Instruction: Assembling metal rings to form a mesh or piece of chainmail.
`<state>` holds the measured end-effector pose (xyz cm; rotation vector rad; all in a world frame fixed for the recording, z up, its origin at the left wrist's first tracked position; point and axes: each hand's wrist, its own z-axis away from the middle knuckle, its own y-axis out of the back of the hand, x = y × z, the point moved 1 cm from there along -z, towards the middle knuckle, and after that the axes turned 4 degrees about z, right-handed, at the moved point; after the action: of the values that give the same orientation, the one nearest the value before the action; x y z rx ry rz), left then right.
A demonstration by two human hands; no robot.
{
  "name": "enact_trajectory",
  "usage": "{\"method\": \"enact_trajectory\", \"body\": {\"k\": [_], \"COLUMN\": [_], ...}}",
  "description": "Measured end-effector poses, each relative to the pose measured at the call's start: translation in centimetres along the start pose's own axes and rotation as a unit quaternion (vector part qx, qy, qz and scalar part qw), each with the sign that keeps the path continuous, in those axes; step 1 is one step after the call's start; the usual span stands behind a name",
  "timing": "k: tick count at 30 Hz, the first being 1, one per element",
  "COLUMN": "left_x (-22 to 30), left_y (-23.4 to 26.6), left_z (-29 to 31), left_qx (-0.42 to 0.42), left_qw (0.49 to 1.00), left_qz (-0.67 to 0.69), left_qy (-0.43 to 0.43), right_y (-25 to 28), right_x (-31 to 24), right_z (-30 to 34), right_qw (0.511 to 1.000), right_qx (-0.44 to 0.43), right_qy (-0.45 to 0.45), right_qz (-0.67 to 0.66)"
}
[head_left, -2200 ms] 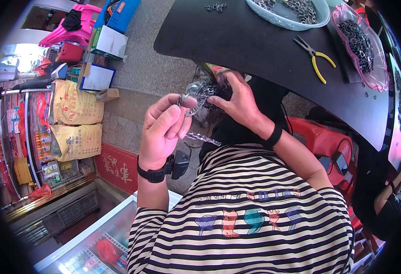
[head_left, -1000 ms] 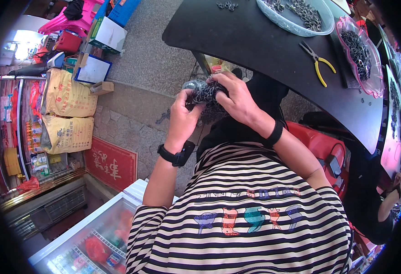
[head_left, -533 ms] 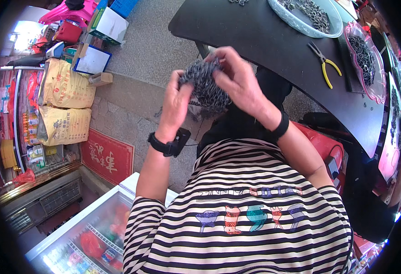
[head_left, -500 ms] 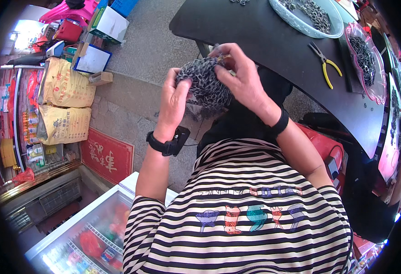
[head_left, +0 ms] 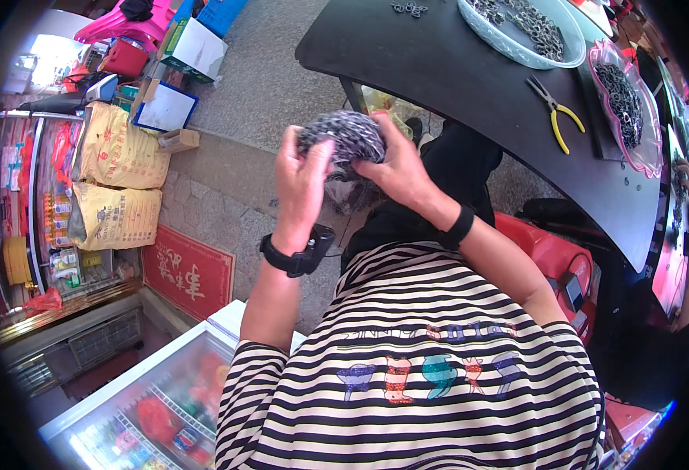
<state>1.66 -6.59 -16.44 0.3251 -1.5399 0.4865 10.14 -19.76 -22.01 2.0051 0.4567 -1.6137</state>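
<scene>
Chain-mesh bundle [head_left: 350, 137] pinched between left hand [head_left: 301, 184] and right hand [head_left: 398, 168], clear of the table edge [head_left: 438, 98].

A curved black tabletop [head_left: 470, 70] spans my one o'clock above grey paved floor [head_left: 227, 180]. At nine o'clock sit yellow sacks [head_left: 117, 184]; a glass-topped freezer chest [head_left: 148, 399] at seven.

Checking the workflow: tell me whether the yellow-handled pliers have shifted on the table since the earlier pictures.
No. The pliers lie on the black table between the blue tray and pink tray, as before.
</scene>
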Motion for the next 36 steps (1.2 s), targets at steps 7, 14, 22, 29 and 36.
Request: {"method": "enact_trajectory", "body": {"k": [7, 14, 22, 29, 36], "left_x": [2.2, -3.6, -5.3, -5.2, -4.8], "left_y": [1.8, 1.3, 0.5, -0.8, 1.2], "left_z": [-0.3, 2.1, 4.0, 2.9, 1.4], "left_qx": [-0.08, -0.054, -0.118, -0.068, -0.025], "left_qw": [0.993, 0.981, 0.915, 0.969, 0.996], "left_qz": [0.083, 0.092, 0.3, 0.185, 0.08], "left_qy": [0.019, 0.16, 0.243, 0.147, 0.036], "right_y": [1.1, 1.3, 1.3, 1.1, 3.5], "right_x": [-2.4, -2.4, -2.8, -1.3, 0.3], "right_z": [-1.7, -1.5, -0.6, 0.5, 2.6], "right_qw": [0.954, 0.877, 0.833, 0.846, 0.989], "right_qx": [-0.035, 0.017, 0.045, 0.021, -0.095], "right_qy": [-0.125, -0.174, -0.173, -0.144, -0.075], "right_qz": [-0.271, -0.448, -0.524, -0.513, -0.079]}}
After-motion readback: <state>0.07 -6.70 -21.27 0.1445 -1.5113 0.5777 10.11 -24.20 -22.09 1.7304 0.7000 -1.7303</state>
